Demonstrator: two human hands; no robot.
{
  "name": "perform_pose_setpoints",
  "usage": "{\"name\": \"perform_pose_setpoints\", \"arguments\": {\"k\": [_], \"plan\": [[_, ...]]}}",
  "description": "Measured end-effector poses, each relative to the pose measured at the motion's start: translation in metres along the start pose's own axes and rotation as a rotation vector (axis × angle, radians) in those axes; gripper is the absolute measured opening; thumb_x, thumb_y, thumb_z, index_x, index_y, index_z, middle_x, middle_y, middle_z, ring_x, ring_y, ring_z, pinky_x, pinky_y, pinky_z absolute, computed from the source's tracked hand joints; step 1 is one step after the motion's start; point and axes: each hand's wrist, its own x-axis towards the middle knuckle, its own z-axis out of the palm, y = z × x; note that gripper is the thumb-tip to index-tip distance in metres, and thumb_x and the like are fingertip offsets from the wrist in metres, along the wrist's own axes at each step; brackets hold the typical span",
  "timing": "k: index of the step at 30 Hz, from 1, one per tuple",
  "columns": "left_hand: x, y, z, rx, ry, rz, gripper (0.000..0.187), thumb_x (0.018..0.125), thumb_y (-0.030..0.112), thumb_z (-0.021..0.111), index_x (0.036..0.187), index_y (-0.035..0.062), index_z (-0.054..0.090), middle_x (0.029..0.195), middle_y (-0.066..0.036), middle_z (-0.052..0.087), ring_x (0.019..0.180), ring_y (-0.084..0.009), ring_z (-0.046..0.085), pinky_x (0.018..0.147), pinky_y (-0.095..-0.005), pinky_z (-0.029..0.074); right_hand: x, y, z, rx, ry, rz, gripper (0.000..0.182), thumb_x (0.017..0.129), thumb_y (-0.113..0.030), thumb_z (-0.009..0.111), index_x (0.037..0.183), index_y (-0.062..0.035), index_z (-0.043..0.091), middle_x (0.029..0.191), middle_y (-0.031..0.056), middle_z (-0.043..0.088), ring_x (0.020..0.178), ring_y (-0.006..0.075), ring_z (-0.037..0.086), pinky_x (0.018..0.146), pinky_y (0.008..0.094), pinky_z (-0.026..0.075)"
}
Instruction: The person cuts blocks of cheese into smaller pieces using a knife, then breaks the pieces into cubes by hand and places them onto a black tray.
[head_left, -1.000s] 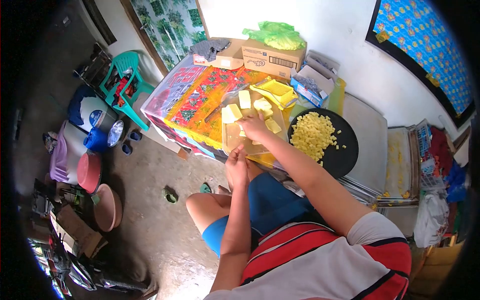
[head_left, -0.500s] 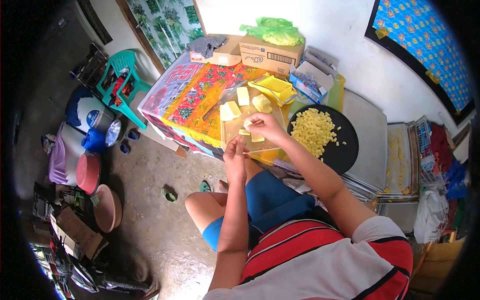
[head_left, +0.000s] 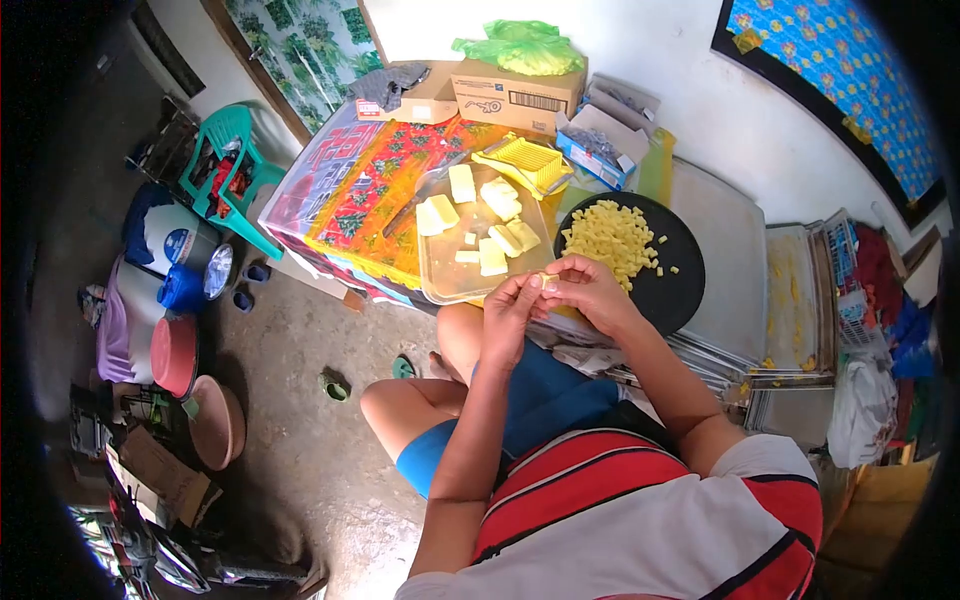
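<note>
My left hand (head_left: 508,310) and my right hand (head_left: 585,290) meet just in front of the table edge, fingertips pinched together on a small yellow piece (head_left: 545,279). Beyond them lies a clear cutting board (head_left: 440,275) with several pale yellow slabs (head_left: 492,255) on it. To the right of the board sits a black round tray (head_left: 680,285) heaped with small yellow cubes (head_left: 610,235). A yellow slotted cutter (head_left: 530,162) stands at the board's far edge.
Cardboard boxes (head_left: 515,95) and a green bag (head_left: 520,45) line the back of the patterned tablecloth (head_left: 360,195). Metal trays (head_left: 735,270) stack at the right. A green plastic chair (head_left: 225,150), buckets (head_left: 175,350) and sandals sit on the floor at the left.
My right hand lifted off the cutting board and came back toward me with a small piece. My left hand rose to meet it, and both now pinch the piece.
</note>
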Motion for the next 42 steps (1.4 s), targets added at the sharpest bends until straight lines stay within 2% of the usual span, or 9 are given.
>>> {"name": "perform_pose_setpoints", "arguments": {"k": [6,12,16,22,25,28,34,40,42], "plan": [[0.004,-0.011,0.019,0.083,-0.01,-0.048,0.021,0.095,0.021,0.055,0.089,0.0034,0.064,0.073,-0.004,0.065,0.067,-0.0115,0.062,0.059,-0.0233,0.049,-0.022,-0.005,-0.017,-0.026,0.082,-0.013,0.025,0.084,-0.002,0.067,0.107,0.003,0.06,0.096,0.0111,0.065,0.084,0.0161,0.065,0.078,0.0274,0.055],[0.009,-0.019,0.041,-0.234,0.043,-0.261,0.022,0.093,0.024,0.058,0.088,0.0037,0.063,0.076,-0.006,0.065,0.063,-0.0121,0.06,0.059,-0.0264,0.05,-0.038,-0.013,-0.031,0.012,0.193,-0.016,0.03,0.088,-0.006,0.063,0.116,0.0025,0.059,0.101,0.0116,0.065,0.087,0.0162,0.065,0.08,0.0276,0.055],[0.013,-0.026,0.04,-0.374,-0.069,-0.293,0.02,0.095,0.023,0.054,0.099,0.0047,0.061,0.082,-0.006,0.068,0.066,-0.0133,0.062,0.063,-0.0282,0.052,-0.046,-0.016,-0.044,0.006,0.234,-0.041,0.031,0.088,-0.007,0.063,0.118,0.0015,0.059,0.102,0.0101,0.065,0.088,0.0153,0.064,0.081,0.0276,0.054],[0.015,-0.025,0.048,-0.362,-0.055,-0.305,0.019,0.091,0.02,0.06,0.101,0.0031,0.058,0.082,-0.007,0.066,0.062,-0.0124,0.06,0.058,-0.0272,0.052,-0.053,-0.016,-0.063,-0.03,0.299,-0.035,0.029,0.088,-0.006,0.063,0.116,0.0,0.06,0.104,0.0091,0.065,0.086,0.0137,0.064,0.078,0.0271,0.054],[0.017,-0.027,0.055,-0.196,0.009,-0.297,0.018,0.089,0.015,0.063,0.101,0.003,0.06,0.081,-0.005,0.065,0.062,-0.0101,0.059,0.056,-0.0253,0.051,-0.053,-0.014,-0.073,-0.009,0.309,-0.048,0.03,0.087,-0.005,0.064,0.116,0.0004,0.061,0.102,0.0088,0.065,0.085,0.0137,0.064,0.077,0.0277,0.054],[0.025,-0.047,0.054,0.147,-0.044,-0.156,0.015,0.087,0.012,0.066,0.098,0.0026,0.063,0.077,-0.002,0.064,0.061,-0.0082,0.057,0.055,-0.0238,0.048,-0.054,-0.013,-0.076,0.055,0.349,-0.053,0.029,0.086,-0.004,0.063,0.115,0.001,0.061,0.099,0.0087,0.065,0.084,0.0137,0.064,0.077,0.0275,0.054],[0.04,-0.083,0.051,0.571,-0.11,0.007,0.02,0.083,0.01,0.066,0.098,-0.0018,0.065,0.074,-0.002,0.061,0.062,-0.0069,0.056,0.049,-0.0231,0.046,-0.057,-0.015,-0.083,0.01,0.382,-0.094,0.03,0.086,-0.005,0.064,0.115,0.0014,0.061,0.097,0.0071,0.064,0.083,0.013,0.064,0.075,0.0258,0.054],[0.041,-0.095,0.053,0.666,-0.063,0.182,0.026,0.086,0.014,0.064,0.106,-0.0017,0.065,0.079,-0.004,0.061,0.064,-0.0082,0.056,0.052,-0.0229,0.046,-0.058,-0.014,-0.085,-0.15,0.416,-0.104,0.031,0.082,-0.007,0.069,0.112,0.0006,0.062,0.094,0.0049,0.064,0.082,0.011,0.062,0.074,0.0247,0.053],[0.034,-0.077,0.059,0.365,-0.09,0.018,0.026,0.087,0.015,0.065,0.108,-0.0012,0.064,0.081,-0.004,0.062,0.066,-0.0086,0.056,0.055,-0.0225,0.047,-0.057,-0.012,-0.086,-0.168,0.396,-0.116,0.031,0.082,-0.006,0.07,0.111,0.0003,0.062,0.094,0.0046,0.064,0.082,0.0109,0.062,0.074,0.025,0.052]]}}
